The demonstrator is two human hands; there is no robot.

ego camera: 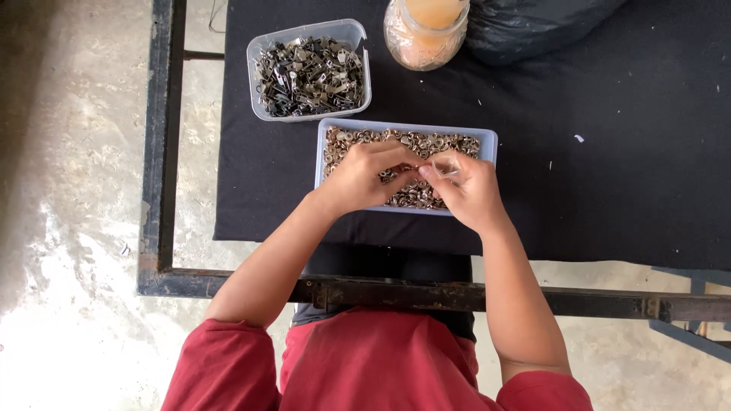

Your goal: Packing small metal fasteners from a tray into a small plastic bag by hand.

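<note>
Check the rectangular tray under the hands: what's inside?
The pale blue tray is filled with small brass-coloured metal rings. The left hand and right hand cover its middle and near edge, so what lies beneath them is hidden. The right grip pinches something small and clear.

A table [624, 152] draped in black cloth [304, 190] fills the upper right, with a few pale specks scattered on it. Its dark metal frame [164, 137] shows rusty patches along the left side and front rail. Beneath and around lies a rough, mottled concrete floor [68, 190], brightly lit at the lower left.
</note>
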